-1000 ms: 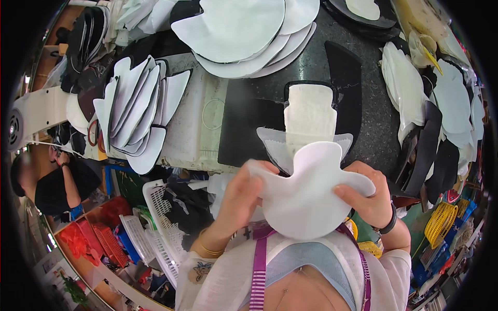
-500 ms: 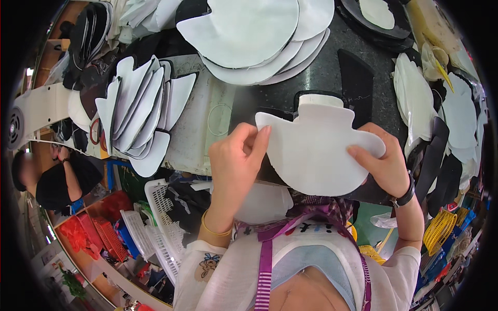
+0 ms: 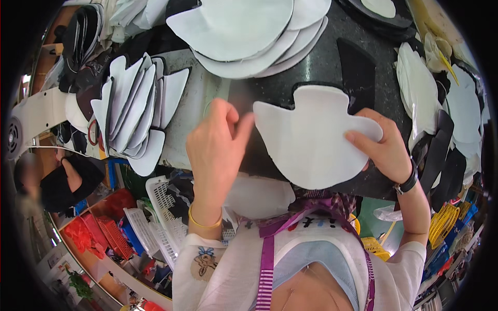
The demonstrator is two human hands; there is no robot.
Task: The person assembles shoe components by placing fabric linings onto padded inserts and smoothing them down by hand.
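Note:
I hold a white flat cut piece [image 3: 311, 137] with a rounded lower edge and two side lobes over the dark table [image 3: 290, 85]. My left hand [image 3: 215, 147] pinches its left lobe between thumb and fingers. My right hand [image 3: 384, 147] grips its right lobe, thumb on top. A black cut piece [image 3: 358, 72] of like outline lies on the table right under and behind the white one.
A fan of large white pieces [image 3: 244, 31] lies at the back. A stack of white and black pieces [image 3: 135, 111] stands at the left, more white and black pieces [image 3: 441, 119] at the right. White baskets [image 3: 163, 207] sit below the table edge. Another person [image 3: 57, 179] is at the far left.
The white piece has gone up from near my chest and forward over the table, onto the black piece. Both hands moved with it and kept their hold.

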